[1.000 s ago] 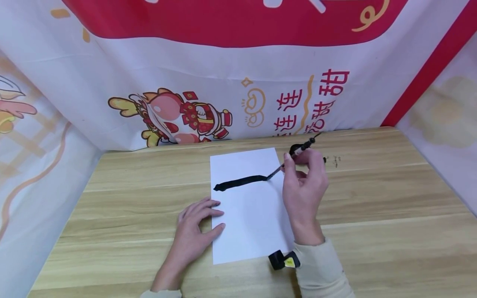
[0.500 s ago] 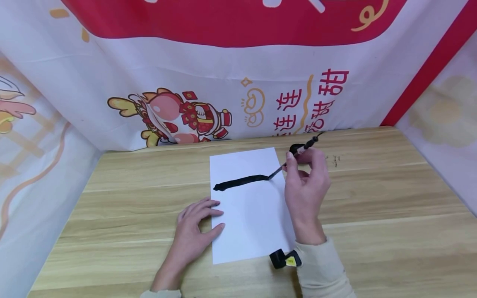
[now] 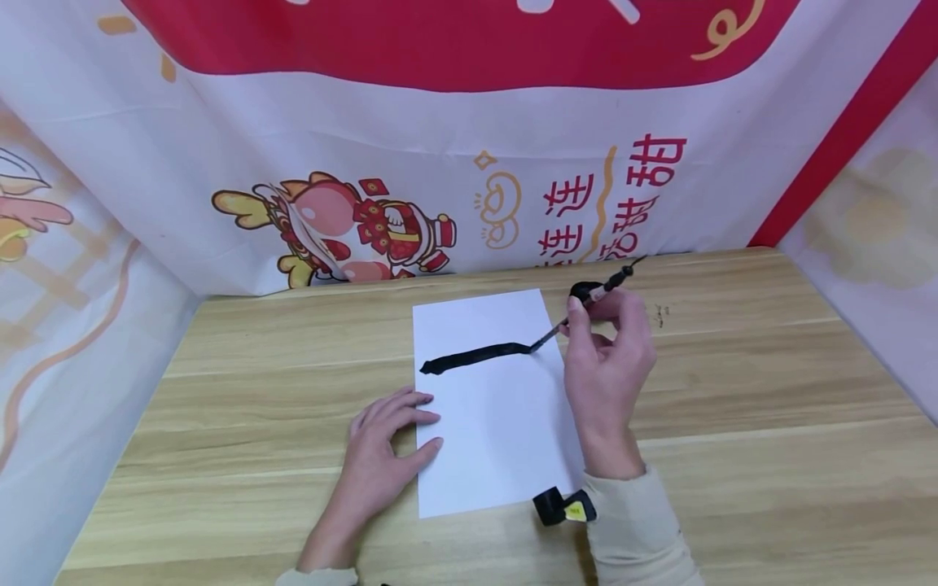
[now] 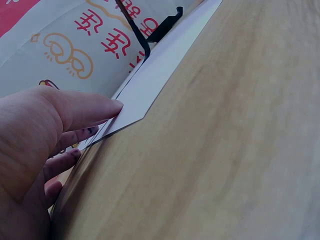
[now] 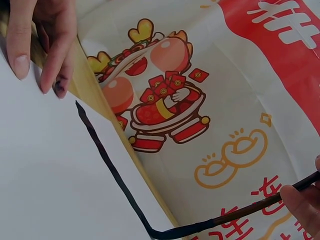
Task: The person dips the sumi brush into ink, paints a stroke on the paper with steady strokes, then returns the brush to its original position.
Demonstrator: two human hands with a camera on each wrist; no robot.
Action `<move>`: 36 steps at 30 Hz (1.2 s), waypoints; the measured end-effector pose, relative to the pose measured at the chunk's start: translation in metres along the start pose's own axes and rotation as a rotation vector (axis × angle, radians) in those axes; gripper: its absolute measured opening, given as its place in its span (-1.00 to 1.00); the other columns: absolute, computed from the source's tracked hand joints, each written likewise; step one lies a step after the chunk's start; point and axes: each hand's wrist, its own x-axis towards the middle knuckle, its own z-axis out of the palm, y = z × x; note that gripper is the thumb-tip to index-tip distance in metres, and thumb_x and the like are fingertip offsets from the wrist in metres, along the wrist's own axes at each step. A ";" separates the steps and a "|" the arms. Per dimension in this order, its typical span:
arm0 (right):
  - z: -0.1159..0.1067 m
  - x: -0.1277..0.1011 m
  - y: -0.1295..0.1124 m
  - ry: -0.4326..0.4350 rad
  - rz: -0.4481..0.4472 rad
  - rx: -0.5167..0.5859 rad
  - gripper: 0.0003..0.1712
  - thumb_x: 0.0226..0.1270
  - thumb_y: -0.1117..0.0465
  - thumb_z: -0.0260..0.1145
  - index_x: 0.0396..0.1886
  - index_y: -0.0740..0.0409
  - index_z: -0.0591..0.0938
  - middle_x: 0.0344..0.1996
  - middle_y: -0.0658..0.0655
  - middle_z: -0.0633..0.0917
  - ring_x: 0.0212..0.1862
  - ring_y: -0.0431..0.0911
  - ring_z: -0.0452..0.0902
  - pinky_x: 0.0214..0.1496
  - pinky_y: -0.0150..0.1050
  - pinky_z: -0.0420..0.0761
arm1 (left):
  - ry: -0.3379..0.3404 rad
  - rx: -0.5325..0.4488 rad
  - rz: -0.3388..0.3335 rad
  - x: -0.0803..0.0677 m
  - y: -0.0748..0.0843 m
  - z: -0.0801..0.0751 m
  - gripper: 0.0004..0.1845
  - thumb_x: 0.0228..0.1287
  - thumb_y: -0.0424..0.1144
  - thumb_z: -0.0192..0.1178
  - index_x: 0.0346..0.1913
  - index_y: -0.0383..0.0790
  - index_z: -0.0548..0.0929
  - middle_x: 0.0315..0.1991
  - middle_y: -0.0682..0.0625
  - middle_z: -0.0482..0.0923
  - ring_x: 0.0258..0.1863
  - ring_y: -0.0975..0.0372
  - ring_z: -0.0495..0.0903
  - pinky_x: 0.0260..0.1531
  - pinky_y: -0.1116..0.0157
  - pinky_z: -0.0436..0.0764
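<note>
1. The head view alone takes in the whole scene: a white paper sheet [image 3: 489, 403] lies flat on the wooden table [image 3: 733, 407], with a broad black ink stroke [image 3: 476, 356] across it.
2. The right hand [image 3: 607, 358] pinches a thin dark brush [image 3: 586, 303], its tip on the stroke's right end.
3. The left wrist view shows the left hand [image 3: 381, 452] with straight fingers [image 4: 85, 112] pressing the sheet's edge.
4. The right wrist view shows the smooth printed cloth backdrop [image 5: 210, 75] close behind.
</note>
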 end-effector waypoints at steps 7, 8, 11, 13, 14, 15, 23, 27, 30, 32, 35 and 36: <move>-0.001 0.001 0.000 0.014 -0.001 0.006 -0.73 0.54 0.26 0.40 -0.06 0.42 0.59 -0.23 0.28 0.68 -0.20 -0.30 0.66 -0.27 -0.54 0.70 | -0.001 -0.002 -0.003 0.000 0.001 0.000 -0.69 0.15 -0.25 0.61 -0.03 0.02 0.83 0.34 0.08 0.71 0.55 -0.03 0.46 0.57 -0.25 0.06; -0.001 0.002 0.000 0.018 -0.001 0.007 -0.73 0.53 0.26 0.40 -0.06 0.43 0.59 -0.23 0.28 0.68 -0.20 -0.30 0.66 -0.27 -0.54 0.71 | -0.001 -0.002 -0.003 0.000 0.001 0.000 -0.69 0.15 -0.25 0.61 -0.03 0.02 0.83 0.34 0.08 0.71 0.55 -0.03 0.46 0.57 -0.25 0.06; -0.001 0.002 0.000 0.027 -0.001 0.008 -0.73 0.53 0.27 0.41 -0.06 0.43 0.59 -0.23 0.28 0.67 -0.20 -0.29 0.66 -0.27 -0.54 0.71 | -0.002 -0.003 -0.004 0.000 0.001 -0.001 -0.69 0.15 -0.26 0.61 -0.03 0.02 0.83 0.34 0.08 0.71 0.55 -0.03 0.46 0.57 -0.25 0.06; -0.001 0.002 0.000 0.029 0.000 0.003 -0.73 0.54 0.26 0.41 -0.06 0.42 0.60 -0.22 0.29 0.67 -0.20 -0.29 0.66 -0.26 -0.55 0.70 | -0.003 -0.004 -0.004 0.000 0.001 -0.001 -0.69 0.15 -0.26 0.61 -0.03 0.02 0.84 0.33 0.08 0.71 0.55 -0.03 0.46 0.57 -0.25 0.05; -0.002 0.002 0.000 0.027 0.000 -0.002 -0.73 0.54 0.25 0.41 -0.06 0.41 0.60 -0.21 0.28 0.66 -0.19 -0.29 0.65 -0.25 -0.55 0.70 | -0.003 -0.004 -0.003 0.000 0.001 -0.001 -0.69 0.15 -0.26 0.61 -0.03 0.02 0.84 0.33 0.08 0.71 0.55 -0.03 0.46 0.57 -0.25 0.05; -0.002 0.002 0.000 0.027 0.000 -0.003 -0.74 0.53 0.25 0.41 -0.06 0.40 0.60 -0.21 0.29 0.66 -0.19 -0.30 0.65 -0.25 -0.55 0.70 | -0.003 -0.004 -0.003 0.000 0.001 -0.001 -0.69 0.15 -0.26 0.61 -0.03 0.02 0.84 0.33 0.08 0.71 0.55 -0.03 0.46 0.56 -0.25 0.05; -0.003 0.002 -0.002 0.026 0.000 -0.019 -0.77 0.53 0.27 0.40 -0.06 0.39 0.61 -0.19 0.29 0.65 -0.18 -0.31 0.63 -0.24 -0.57 0.68 | -0.004 -0.003 -0.003 0.000 0.002 -0.001 -0.69 0.15 -0.27 0.61 -0.04 0.01 0.84 0.33 0.06 0.71 0.55 -0.04 0.45 0.56 -0.25 0.05; -0.002 0.001 -0.005 0.034 0.000 -0.009 -0.75 0.54 0.26 0.40 -0.07 0.40 0.61 -0.20 0.28 0.66 -0.19 -0.30 0.64 -0.24 -0.57 0.68 | -0.005 0.001 -0.008 -0.001 0.002 -0.001 -0.69 0.15 -0.27 0.61 -0.04 0.01 0.83 0.34 0.06 0.71 0.55 -0.05 0.45 0.57 -0.26 0.05; -0.002 0.001 -0.006 0.039 -0.006 -0.002 -0.76 0.54 0.26 0.41 -0.08 0.40 0.62 -0.21 0.29 0.66 -0.20 -0.30 0.64 -0.25 -0.57 0.68 | -0.007 0.005 -0.013 -0.001 0.002 -0.001 -0.69 0.15 -0.26 0.61 -0.04 0.03 0.83 0.34 0.07 0.71 0.56 -0.04 0.45 0.57 -0.27 0.04; -0.002 0.001 -0.006 0.041 -0.010 -0.003 -0.76 0.53 0.27 0.40 -0.08 0.40 0.62 -0.21 0.29 0.66 -0.20 -0.31 0.63 -0.25 -0.58 0.68 | -0.007 0.004 -0.014 -0.001 0.002 -0.001 -0.69 0.15 -0.27 0.61 -0.04 0.03 0.83 0.34 0.07 0.71 0.56 -0.04 0.44 0.58 -0.27 0.04; -0.003 0.002 -0.004 0.046 -0.016 -0.007 -0.77 0.53 0.29 0.40 -0.08 0.41 0.62 -0.22 0.30 0.67 -0.21 -0.31 0.63 -0.25 -0.58 0.68 | -0.006 0.001 -0.008 -0.001 0.002 -0.001 -0.69 0.14 -0.27 0.61 -0.04 0.03 0.83 0.34 0.06 0.71 0.56 -0.04 0.45 0.57 -0.27 0.04; -0.003 0.002 -0.004 0.047 -0.016 -0.008 -0.78 0.53 0.29 0.40 -0.08 0.41 0.62 -0.22 0.30 0.67 -0.21 -0.32 0.63 -0.25 -0.58 0.68 | -0.005 0.002 -0.006 0.000 0.002 -0.001 -0.68 0.14 -0.27 0.61 -0.04 0.03 0.83 0.34 0.06 0.71 0.55 -0.04 0.45 0.57 -0.27 0.05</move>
